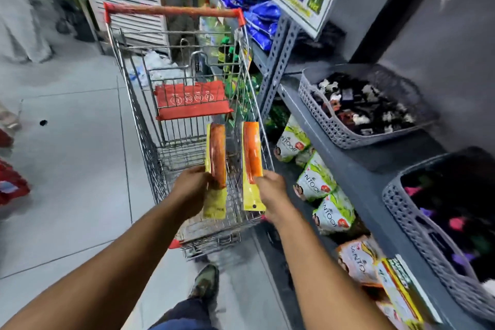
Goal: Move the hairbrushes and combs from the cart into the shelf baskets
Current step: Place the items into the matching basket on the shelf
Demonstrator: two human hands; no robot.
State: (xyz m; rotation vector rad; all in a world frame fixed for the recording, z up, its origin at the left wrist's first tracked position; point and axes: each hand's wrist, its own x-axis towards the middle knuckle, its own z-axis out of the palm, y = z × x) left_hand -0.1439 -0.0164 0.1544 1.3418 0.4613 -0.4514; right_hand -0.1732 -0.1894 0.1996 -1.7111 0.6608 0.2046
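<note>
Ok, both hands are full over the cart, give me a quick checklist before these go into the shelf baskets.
1. Left hand grips an orange brush pack: ok.
2. Right hand grips the second orange pack: ok.
3. Both packs lifted above the cart: ok.
4. Room in the far grey basket: ok, it holds dark and white items but is not heaped over the rim.
5. Room in the near grey basket: cannot tell, its contents are blurred and partly out of frame.
6. Which basket takes brushes: cannot tell, no label visible.
</note>
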